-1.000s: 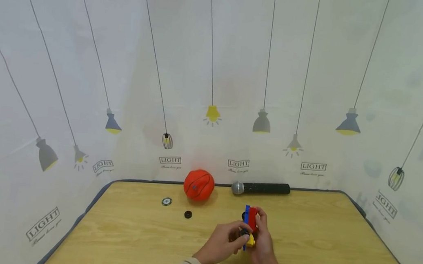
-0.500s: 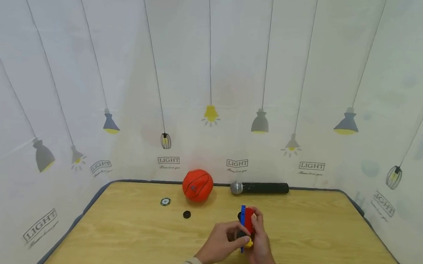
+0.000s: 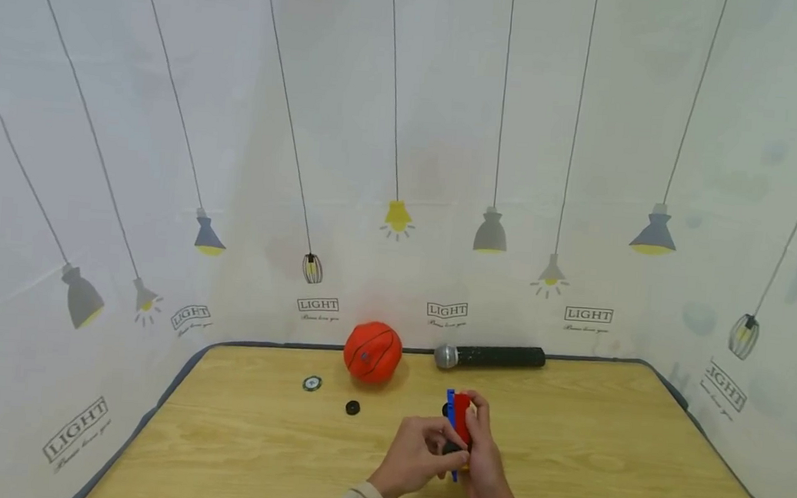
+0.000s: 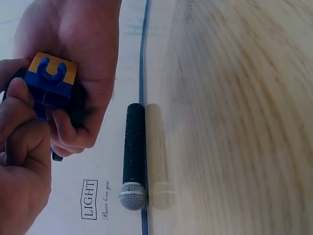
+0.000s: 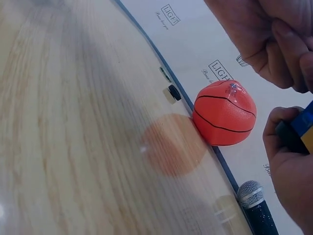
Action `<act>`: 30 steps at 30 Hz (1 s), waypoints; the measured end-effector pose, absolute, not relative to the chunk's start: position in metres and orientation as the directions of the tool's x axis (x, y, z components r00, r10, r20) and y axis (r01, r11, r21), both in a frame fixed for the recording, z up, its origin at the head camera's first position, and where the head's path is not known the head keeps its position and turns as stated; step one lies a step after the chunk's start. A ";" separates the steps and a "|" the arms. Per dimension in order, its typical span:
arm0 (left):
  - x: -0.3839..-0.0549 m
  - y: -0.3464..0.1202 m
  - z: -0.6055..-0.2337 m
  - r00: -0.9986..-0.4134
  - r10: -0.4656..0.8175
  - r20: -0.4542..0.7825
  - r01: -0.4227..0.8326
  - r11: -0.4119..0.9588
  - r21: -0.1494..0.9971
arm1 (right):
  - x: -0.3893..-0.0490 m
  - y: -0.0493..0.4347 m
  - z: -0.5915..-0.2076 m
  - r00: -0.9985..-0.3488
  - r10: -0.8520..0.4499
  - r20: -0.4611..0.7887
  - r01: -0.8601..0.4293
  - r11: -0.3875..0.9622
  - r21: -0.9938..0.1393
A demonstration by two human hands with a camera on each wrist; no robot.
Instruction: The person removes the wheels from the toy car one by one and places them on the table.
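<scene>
My right hand (image 3: 489,465) grips a small toy vehicle of red, blue and yellow blocks (image 3: 462,415), held up over the table with its blue base turned left. At its near end my left hand (image 3: 413,452) pinches a black wheel (image 3: 452,446) between thumb and fingertips. Another dark wheel (image 3: 446,410) shows at the far end of the base. The left wrist view shows the vehicle's yellow and blue end with a blue hook (image 4: 52,71). Fingers hide much of the body.
On the wooden table (image 3: 252,455), a red ball with black lines (image 3: 373,353) and a black microphone (image 3: 498,357) lie along the back edge. A loose black wheel (image 3: 353,407) and a round chip (image 3: 312,383) are at the left. A lamp-printed sheet (image 3: 406,141) surrounds the table.
The toy vehicle has shifted slightly left and tilted in my right hand, so less of its yellow part shows. My left fingers stay on the wheel. The other things lie still.
</scene>
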State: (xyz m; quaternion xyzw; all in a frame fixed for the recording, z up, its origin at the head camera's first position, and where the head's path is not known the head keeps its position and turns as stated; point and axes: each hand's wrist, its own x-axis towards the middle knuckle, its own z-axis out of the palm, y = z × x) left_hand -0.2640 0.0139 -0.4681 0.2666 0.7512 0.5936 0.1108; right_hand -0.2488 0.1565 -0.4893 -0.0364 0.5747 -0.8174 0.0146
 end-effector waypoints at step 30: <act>-0.299 -0.045 -0.458 -0.839 0.543 0.047 0.218 0.255 0.942 | -0.253 0.191 -0.484 -1.000 -0.003 -0.029 0.027 -0.407 -0.913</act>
